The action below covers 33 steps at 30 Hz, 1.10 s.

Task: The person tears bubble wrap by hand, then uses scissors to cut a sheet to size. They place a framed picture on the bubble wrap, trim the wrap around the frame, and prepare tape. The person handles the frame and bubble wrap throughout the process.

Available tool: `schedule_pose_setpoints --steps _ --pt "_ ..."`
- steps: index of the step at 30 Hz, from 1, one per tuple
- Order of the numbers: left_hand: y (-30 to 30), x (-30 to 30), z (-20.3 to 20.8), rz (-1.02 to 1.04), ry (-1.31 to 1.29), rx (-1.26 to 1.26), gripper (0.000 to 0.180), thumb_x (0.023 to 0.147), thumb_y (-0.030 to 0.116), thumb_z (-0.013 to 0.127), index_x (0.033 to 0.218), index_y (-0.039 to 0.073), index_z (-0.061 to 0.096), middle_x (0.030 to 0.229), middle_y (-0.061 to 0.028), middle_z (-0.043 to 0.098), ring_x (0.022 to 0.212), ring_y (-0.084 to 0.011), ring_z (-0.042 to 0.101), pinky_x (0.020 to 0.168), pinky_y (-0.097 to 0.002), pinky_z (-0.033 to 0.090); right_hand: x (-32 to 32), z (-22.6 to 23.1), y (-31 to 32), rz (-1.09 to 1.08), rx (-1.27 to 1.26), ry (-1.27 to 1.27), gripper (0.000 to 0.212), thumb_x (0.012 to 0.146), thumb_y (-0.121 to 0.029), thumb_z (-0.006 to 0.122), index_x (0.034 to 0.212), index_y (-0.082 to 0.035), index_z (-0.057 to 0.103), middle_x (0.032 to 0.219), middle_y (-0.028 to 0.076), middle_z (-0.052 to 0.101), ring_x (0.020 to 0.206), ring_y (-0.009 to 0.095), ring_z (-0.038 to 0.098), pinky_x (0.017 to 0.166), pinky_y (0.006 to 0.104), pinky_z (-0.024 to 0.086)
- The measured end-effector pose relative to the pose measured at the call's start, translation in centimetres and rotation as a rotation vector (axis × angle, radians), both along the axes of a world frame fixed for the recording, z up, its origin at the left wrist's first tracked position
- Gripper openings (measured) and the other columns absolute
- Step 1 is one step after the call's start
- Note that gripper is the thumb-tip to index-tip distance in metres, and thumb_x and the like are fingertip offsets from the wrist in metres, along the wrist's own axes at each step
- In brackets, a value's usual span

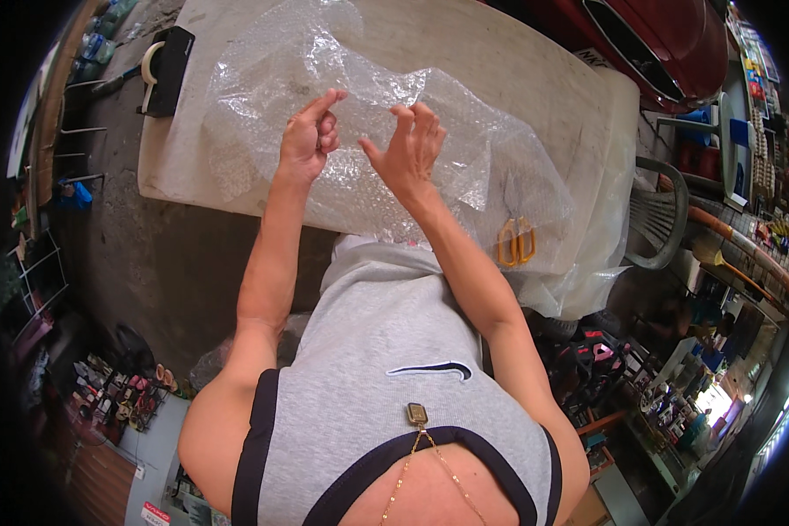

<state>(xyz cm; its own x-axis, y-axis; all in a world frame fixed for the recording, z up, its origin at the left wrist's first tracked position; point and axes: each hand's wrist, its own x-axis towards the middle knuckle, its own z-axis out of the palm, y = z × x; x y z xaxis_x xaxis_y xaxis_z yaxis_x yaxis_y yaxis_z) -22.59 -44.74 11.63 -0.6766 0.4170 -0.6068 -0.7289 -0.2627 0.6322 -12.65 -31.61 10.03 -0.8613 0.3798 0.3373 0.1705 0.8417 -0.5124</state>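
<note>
A large sheet of clear bubble wrap (359, 188) lies rumpled across the pale table in front of me. Over its middle is my left hand (309, 138), index finger stretched out and the other fingers curled in; I see nothing held in it. My right hand (409, 156) is beside it, thumb and fingers apart and nothing in its grasp. Whether either hand touches the wrap is hard to tell. Scissors with yellow handles (516, 242) rest near the table's front right, their blades pointing away and looking hazy against the plastic.
A black tape dispenser (168, 72) with a pale roll stands at the table's far left corner. More clear plastic (570, 285) hangs over the right front edge. Beyond the table (579, 131) is a dark red car (675, 44). A grey plastic chair (662, 215) stands close on the right.
</note>
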Motion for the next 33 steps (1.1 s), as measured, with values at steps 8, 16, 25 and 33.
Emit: schedule_pose_setpoints --steps 8,16,25,33 --pt "-0.1 -0.3 0.0 0.025 0.004 -0.051 0.028 0.086 0.027 0.066 0.100 0.003 0.066 0.056 0.0053 0.041 0.044 -0.0042 0.035 0.039 -0.0197 0.026 -1.5 -1.1 1.6 0.158 0.070 0.280 0.024 0.069 -0.004 0.068 0.089 -0.012 0.057 0.092 0.005 0.052 0.087 0.024 0.052 0.074 0.0377 0.038" --pt "-0.9 -4.5 -1.5 0.015 0.498 -0.606 0.042 0.068 0.036 0.081 0.095 0.005 0.070 0.063 0.0025 0.053 0.048 -0.0059 0.044 0.043 -0.0215 0.034 0.6 -0.2 1.0 0.357 0.075 0.290 0.015 0.069 0.001 0.062 0.079 -0.010 0.060 0.087 0.003 0.057 0.084 0.022 0.055 0.073 0.0356 0.040" --pt "-2.9 -10.6 -0.4 -0.040 0.863 -1.171 0.035 0.067 0.042 0.076 0.071 0.007 0.069 0.059 -0.0026 0.062 0.056 -0.0154 0.056 0.057 -0.0316 0.044 3.6 -1.4 0.1 0.455 0.013 0.147 0.017 0.065 0.001 0.062 0.077 -0.011 0.059 0.086 0.002 0.057 0.083 0.020 0.055 0.075 0.0351 0.040" --pt "-6.1 -11.3 -0.7 0.085 0.753 -1.116 0.031 0.072 0.034 0.075 0.072 0.004 0.069 0.056 -0.0001 0.058 0.056 -0.0101 0.051 0.058 -0.0276 0.042 5.3 -1.5 2.1 0.396 -0.032 0.109 0.017 0.068 0.003 0.064 0.078 -0.010 0.060 0.085 0.002 0.059 0.081 0.021 0.056 0.074 0.0350 0.040"
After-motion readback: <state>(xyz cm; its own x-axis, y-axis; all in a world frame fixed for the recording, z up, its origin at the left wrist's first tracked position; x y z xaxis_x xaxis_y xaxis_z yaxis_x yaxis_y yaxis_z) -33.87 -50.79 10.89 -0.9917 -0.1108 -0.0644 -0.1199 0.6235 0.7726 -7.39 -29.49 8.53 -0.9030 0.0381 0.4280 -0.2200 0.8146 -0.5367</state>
